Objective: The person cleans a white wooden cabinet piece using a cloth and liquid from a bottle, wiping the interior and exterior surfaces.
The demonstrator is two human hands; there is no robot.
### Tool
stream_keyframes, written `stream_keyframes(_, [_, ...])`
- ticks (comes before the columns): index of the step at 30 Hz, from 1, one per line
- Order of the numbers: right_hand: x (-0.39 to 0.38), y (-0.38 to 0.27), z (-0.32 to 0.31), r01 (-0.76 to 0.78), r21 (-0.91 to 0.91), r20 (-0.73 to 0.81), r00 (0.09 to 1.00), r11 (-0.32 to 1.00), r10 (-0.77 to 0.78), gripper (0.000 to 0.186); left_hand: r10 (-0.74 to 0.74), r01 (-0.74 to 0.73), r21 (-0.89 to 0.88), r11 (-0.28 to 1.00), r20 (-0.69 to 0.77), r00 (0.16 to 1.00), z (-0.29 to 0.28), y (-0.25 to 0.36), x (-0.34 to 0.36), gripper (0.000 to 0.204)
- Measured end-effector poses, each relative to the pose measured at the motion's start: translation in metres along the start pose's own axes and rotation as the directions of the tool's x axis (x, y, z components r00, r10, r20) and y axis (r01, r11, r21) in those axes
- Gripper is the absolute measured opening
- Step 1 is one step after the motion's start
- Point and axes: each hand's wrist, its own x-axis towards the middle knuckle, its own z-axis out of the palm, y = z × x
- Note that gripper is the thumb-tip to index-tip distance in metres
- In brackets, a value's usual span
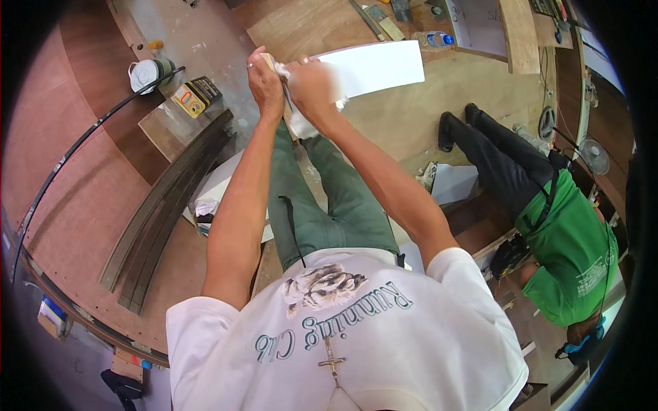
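My left hand (pixel 264 85) is closed round a narrow light wooden piece (pixel 269 61) above my legs. Close beside it, my right hand (pixel 310 89) is blurred, its fingers curled against the piece; what they hold is unclear. Crumpled white material (pixel 301 127) hangs below my right hand, touching it. Just beyond my hands lies a long white panel (pixel 380 68) on the plywood surface (pixel 480 82).
A person in a green top (pixel 569 253) lies at the right. At left are a round container (pixel 142 75), a yellow-and-black box (pixel 192 96), dark strips (pixel 151 226) and a black cable (pixel 103 116). A bottle (pixel 433 39) and open wooden box (pixel 476 27) are beyond the panel.
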Motion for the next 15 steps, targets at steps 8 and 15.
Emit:
stream_keyframes(8, [-0.031,-0.002,-0.002,-0.085,0.045,0.106,0.991,0.995,0.080,0.018,0.009,-0.007,0.045,0.999,-0.031,0.999,-0.006,0.005,-0.004,0.056])
stream_keyframes(15, [0.013,0.015,-0.002,0.031,-0.047,-0.005,0.999,0.998,-0.031,0.019,0.020,-0.019,0.033,0.999,-0.032,0.999,-0.005,0.003,-0.003,0.054])
